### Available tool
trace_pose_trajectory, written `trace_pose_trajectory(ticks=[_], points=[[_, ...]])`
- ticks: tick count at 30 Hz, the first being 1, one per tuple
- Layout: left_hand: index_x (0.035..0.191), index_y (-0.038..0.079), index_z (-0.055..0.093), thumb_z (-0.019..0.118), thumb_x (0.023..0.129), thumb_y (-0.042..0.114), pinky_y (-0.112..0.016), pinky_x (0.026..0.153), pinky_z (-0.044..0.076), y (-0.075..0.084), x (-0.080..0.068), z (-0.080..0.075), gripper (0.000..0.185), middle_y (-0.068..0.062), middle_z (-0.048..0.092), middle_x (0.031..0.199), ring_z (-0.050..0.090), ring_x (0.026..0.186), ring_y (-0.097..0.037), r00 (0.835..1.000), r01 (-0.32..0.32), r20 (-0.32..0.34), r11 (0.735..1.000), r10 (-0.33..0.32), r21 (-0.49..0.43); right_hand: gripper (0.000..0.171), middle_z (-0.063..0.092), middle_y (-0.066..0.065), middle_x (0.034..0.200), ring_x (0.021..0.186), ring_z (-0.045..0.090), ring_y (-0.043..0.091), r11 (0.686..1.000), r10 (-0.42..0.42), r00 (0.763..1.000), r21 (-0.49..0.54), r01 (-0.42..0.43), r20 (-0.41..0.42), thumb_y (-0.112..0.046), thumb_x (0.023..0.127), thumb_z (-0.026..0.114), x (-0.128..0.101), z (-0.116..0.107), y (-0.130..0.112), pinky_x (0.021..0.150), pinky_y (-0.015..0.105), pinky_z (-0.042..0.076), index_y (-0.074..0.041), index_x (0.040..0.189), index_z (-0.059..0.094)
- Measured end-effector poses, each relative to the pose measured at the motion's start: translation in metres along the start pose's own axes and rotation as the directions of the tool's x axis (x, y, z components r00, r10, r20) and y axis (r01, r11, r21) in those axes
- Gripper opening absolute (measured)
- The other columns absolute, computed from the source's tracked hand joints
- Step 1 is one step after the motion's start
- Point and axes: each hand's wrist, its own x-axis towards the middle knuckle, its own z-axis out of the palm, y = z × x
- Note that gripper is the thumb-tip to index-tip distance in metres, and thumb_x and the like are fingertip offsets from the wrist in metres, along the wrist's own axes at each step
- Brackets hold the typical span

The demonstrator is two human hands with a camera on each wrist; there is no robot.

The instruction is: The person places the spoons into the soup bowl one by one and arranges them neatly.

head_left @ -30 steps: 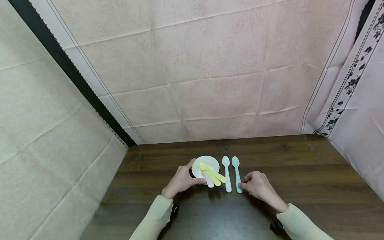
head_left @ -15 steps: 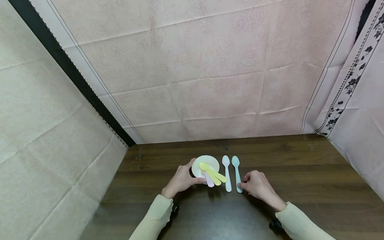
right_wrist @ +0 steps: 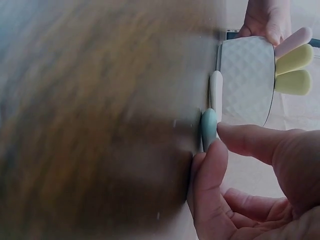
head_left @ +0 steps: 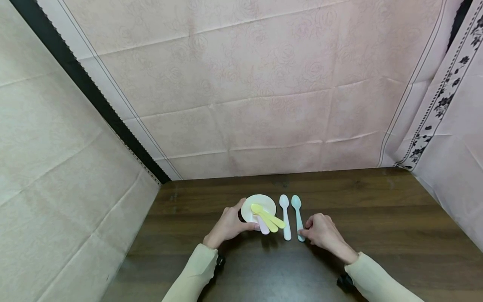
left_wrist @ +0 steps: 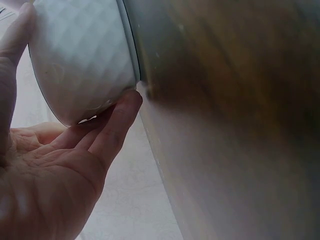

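My left hand [head_left: 229, 225] holds a small white bowl [head_left: 265, 201] on the wooden table, thumb at the near side and fingers round the left. Diamond-patterned bowl walls show in the left wrist view. Inside the bowl lean two yellow spoons [head_left: 269, 218] and a pink spoon [head_left: 263, 227], handles sticking out over the rim toward the near right. To the right lie a white spoon [head_left: 286, 219] and a mint-green spoon [head_left: 297, 212], side by side, handles toward me. My right hand [head_left: 324, 233] pinches the mint spoon's handle end between thumb and index finger.
The dark wooden table [head_left: 392, 218] stretches to both sides and toward me. Behind it hangs a pale cloth [head_left: 264, 117], with further cloths at the left and right. A dark device [head_left: 345, 282] sits at my right wrist.
My right forearm has shifted slightly to the left, with its fingers staying at the mint spoon's handle. The left hand, bowl and spoons keep their places.
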Motion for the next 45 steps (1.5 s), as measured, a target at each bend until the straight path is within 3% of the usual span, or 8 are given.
trace_pose_trajectory(ticks=[19, 25, 35, 40, 45], points=[[0.167, 0.005, 0.041, 0.093, 0.085, 0.053, -0.051, 0.106, 0.054, 0.000, -0.002, 0.000, 0.109, -0.013, 0.072, 0.146, 0.060, 0.132, -0.039, 1.000, 0.028, 0.009, 0.999, -0.028, -0.034, 0.035, 0.068, 0.000, 0.059, 0.050, 0.069, 0.010, 1.000, 0.000, 1.000, 0.030, 0.000, 0.009, -0.012, 0.091, 0.087, -0.001, 0.005, -0.003, 0.052, 0.028, 0.054, -0.009, 0.064, 0.066], [0.167, 0.003, 0.041, 0.093, 0.085, 0.051, -0.050, 0.105, 0.055, 0.000, 0.000, 0.000, 0.109, -0.014, 0.072, 0.145, 0.064, 0.127, -0.035, 1.000, 0.007, 0.005, 1.000, -0.006, -0.016, 0.038, 0.067, 0.001, 0.056, 0.049, 0.068, 0.011, 0.999, 0.002, 1.000, 0.036, -0.002, 0.008, -0.011, 0.091, 0.087, -0.002, 0.005, -0.004, 0.051, 0.028, 0.052, -0.009, 0.061, 0.064], [0.166, 0.001, 0.041, 0.094, 0.085, 0.051, -0.048, 0.104, 0.056, 0.001, 0.000, -0.001, 0.110, -0.015, 0.072, 0.146, 0.065, 0.124, -0.031, 1.000, 0.001, 0.002, 1.000, -0.001, -0.019, 0.035, 0.069, 0.003, 0.058, 0.049, 0.068, 0.011, 0.998, 0.020, 0.999, 0.058, -0.022, 0.031, -0.007, 0.093, 0.084, -0.001, 0.008, -0.008, 0.051, 0.028, 0.053, -0.006, 0.063, 0.066], [0.167, 0.002, 0.040, 0.093, 0.085, 0.053, -0.051, 0.107, 0.054, 0.001, -0.001, 0.000, 0.111, -0.017, 0.070, 0.148, 0.062, 0.131, -0.036, 1.000, 0.024, 0.006, 0.999, -0.024, -0.025, 0.039, 0.067, 0.003, 0.057, 0.050, 0.068, 0.012, 0.998, 0.022, 0.999, 0.060, -0.024, 0.034, -0.007, 0.094, 0.083, -0.001, 0.010, -0.009, 0.050, 0.028, 0.050, -0.009, 0.061, 0.061], [0.167, 0.002, 0.040, 0.094, 0.084, 0.052, -0.048, 0.106, 0.055, 0.001, 0.000, 0.000, 0.111, -0.015, 0.071, 0.148, 0.065, 0.127, -0.031, 1.000, 0.013, 0.007, 1.000, -0.013, -0.022, 0.042, 0.066, 0.004, 0.056, 0.050, 0.068, 0.012, 0.998, 0.029, 0.999, 0.063, -0.032, 0.038, -0.007, 0.094, 0.082, 0.000, 0.011, -0.009, 0.050, 0.027, 0.049, -0.010, 0.060, 0.060]])
